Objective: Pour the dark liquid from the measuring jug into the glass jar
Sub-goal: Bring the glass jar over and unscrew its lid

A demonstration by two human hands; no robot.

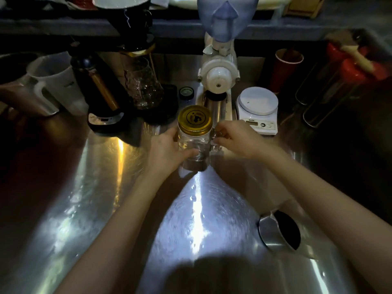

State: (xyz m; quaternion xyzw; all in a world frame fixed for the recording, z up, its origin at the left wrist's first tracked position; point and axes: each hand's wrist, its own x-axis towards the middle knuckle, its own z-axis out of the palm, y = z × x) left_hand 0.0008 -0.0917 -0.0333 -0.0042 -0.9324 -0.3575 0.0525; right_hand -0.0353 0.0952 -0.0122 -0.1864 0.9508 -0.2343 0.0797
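A clear glass jar (194, 143) with a gold screw lid (195, 118) and a side handle stands upright on the steel counter (84, 198), mid-frame. My left hand (167, 149) wraps its left side and lower body. My right hand (235, 137) pinches the jar's glass handle on the right. A steel measuring jug (277, 232) holding dark liquid sits near the front right of the counter, apart from both hands, with my right forearm passing just beside it.
Behind the jar stand a white grinder (218, 75) with a blue hopper, a white scale (256, 107), a black drip stand with a glass carafe (142, 85), a white plastic jug (57, 81), a red cup (285, 68) and a wire rack (331, 90).
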